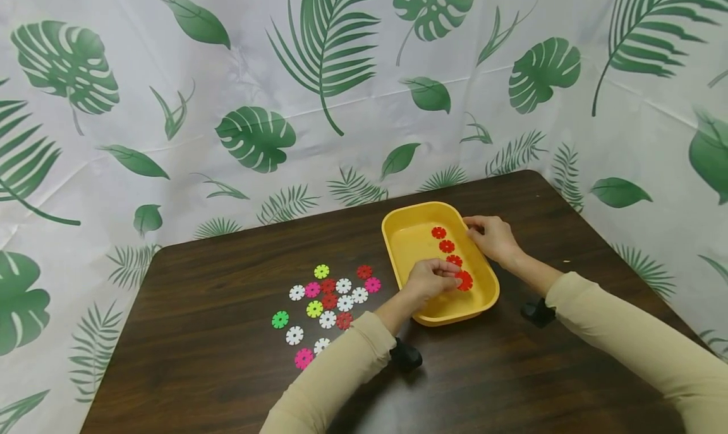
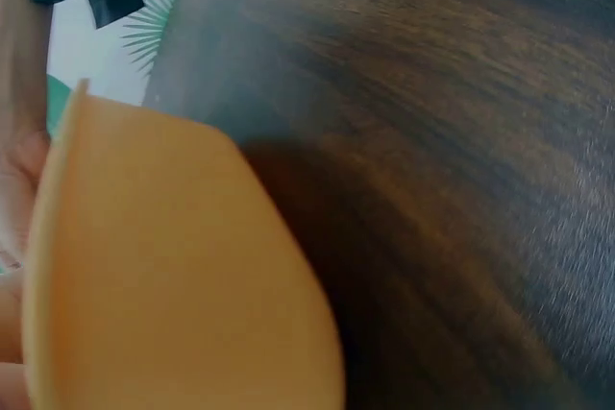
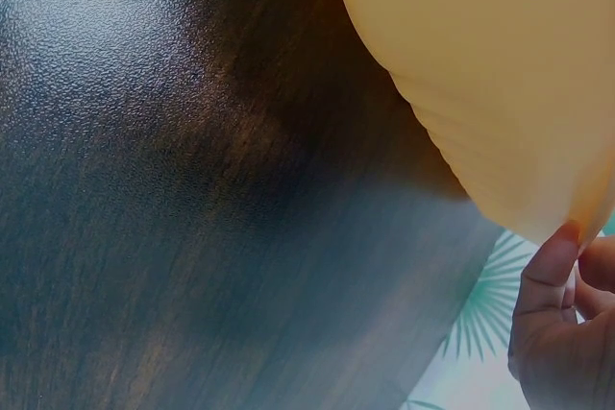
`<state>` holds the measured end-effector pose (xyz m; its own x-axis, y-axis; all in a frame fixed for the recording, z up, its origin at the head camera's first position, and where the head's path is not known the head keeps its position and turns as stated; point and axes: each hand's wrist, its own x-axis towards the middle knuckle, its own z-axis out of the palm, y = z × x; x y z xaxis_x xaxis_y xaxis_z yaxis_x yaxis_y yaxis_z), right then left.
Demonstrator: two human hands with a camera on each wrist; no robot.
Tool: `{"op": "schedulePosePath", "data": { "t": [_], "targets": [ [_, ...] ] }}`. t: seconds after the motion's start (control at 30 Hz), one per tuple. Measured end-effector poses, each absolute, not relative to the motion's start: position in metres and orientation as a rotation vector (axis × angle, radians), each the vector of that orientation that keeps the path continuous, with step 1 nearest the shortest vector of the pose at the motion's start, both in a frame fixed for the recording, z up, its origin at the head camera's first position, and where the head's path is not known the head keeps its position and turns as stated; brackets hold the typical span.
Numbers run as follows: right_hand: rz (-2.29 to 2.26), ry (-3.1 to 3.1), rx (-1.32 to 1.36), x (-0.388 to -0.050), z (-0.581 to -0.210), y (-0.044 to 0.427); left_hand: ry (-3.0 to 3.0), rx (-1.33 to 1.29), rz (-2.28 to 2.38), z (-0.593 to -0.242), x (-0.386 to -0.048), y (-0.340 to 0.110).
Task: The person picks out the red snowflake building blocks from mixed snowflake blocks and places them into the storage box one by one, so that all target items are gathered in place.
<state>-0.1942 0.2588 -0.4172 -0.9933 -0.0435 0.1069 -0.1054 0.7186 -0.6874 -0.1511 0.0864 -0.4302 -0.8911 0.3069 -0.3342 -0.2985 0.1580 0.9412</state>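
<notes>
A yellow tray [image 1: 415,216] stands on the table, with several red notched discs [image 1: 446,246] in a row along its right side. My left hand [image 1: 429,281] reaches over the tray and pinches a red disc [image 1: 465,281] at the near end of that row. At the tray's right rim, my right hand [image 1: 493,238] grips the edge between thumb and fingers. The right wrist view has my right hand [image 3: 567,319] pinching the corner of the tray [image 3: 500,74]. In the left wrist view the tray wall [image 2: 183,256] hides most of my left hand.
Left of the tray, several loose discs lie on the dark wooden table [image 1: 216,314]: white [image 1: 294,335], pink [image 1: 304,358], yellow [image 1: 321,271], green [image 1: 280,319] and dark red [image 1: 364,271]. A leaf-patterned cloth [image 1: 199,74] hangs behind the table.
</notes>
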Motion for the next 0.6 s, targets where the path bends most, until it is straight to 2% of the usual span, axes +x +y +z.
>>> {"op": "schedulePosePath", "data": {
  "t": [0.3, 0.6],
  "targets": [
    [1.164, -2.843, 0.114, -0.194, -0.416, 0.259, 2.001, -0.096, 1.708, -0.436, -0.148, 0.098],
    [1.176, -2.845, 0.108, -0.193, -0.416, 0.258, 2.154, -0.058, 1.533, -0.438, -0.148, 0.105]
  ]
}}
